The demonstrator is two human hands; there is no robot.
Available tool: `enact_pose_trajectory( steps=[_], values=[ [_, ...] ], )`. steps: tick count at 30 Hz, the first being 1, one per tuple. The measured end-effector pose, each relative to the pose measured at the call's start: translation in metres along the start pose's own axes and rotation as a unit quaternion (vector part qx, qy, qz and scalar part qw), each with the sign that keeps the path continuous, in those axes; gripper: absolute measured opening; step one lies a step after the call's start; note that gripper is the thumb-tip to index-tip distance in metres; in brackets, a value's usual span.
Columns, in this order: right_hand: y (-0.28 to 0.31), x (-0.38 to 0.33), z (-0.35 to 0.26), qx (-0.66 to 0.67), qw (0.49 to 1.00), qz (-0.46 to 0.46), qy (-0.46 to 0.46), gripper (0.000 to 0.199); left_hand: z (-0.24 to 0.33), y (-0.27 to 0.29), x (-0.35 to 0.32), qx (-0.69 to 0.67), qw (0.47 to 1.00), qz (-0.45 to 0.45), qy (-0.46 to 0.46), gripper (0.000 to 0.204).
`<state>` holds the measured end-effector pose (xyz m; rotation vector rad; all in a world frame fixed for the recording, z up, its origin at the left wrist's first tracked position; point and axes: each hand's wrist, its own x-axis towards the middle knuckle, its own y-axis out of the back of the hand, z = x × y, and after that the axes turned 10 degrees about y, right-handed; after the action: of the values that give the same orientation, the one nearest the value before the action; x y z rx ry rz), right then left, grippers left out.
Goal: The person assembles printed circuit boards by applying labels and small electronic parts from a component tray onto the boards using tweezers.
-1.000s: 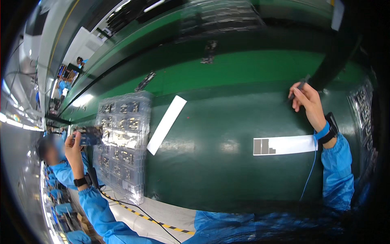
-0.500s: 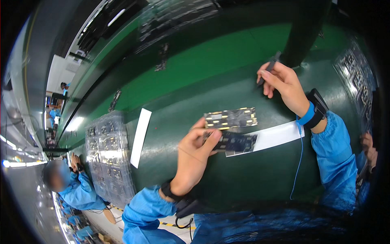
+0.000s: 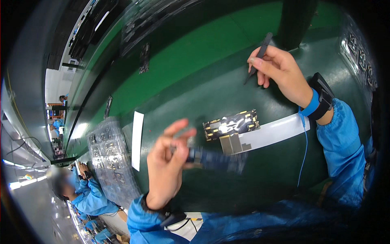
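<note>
Clear tray stack (image 3: 129, 171) by the worktop's (image 3: 174, 101) left edge: its pockets hold small circuit boards (image 3: 107, 140), glare hiding some. Second clear tray (image 3: 345, 51) toward the far right corner, more circuit boards (image 3: 361, 61) inside. Left hand (image 3: 164, 173) pinches a dark blue board (image 3: 219, 160), motion-blurred, over the near half of the worktop. Right hand (image 3: 284, 73) grips a slim black tool (image 3: 264, 46), tip slanting down. Black-and-gold board (image 3: 239, 126) lies between the hands, close against a white strip (image 3: 280, 130) with grey blocks; cannot tell if overlapping. Plain white strip (image 3: 137, 140) beside the tray stack
</note>
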<state>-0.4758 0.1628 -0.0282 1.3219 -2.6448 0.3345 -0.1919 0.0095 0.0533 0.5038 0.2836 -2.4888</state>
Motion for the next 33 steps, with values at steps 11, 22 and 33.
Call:
enact_pose_trajectory(
  steps=[11,22,33],
  values=[
    [0.010,-0.003,-0.003,-0.025,0.995,0.094,0.011,0.033,-0.014,-0.036,0.072,0.516,0.779,0.134,-0.331,0.041],
    [-0.047,-0.056,-0.035,-0.051,0.984,-0.167,-0.038,0.017,-0.065,-0.079,-0.037,0.675,0.701,-0.073,-0.217,0.069],
    [-0.033,-0.055,-0.032,-0.162,0.946,-0.278,0.039,0.013,-0.070,-0.078,-0.039,0.706,0.649,-0.095,-0.268,0.066]
  ],
)
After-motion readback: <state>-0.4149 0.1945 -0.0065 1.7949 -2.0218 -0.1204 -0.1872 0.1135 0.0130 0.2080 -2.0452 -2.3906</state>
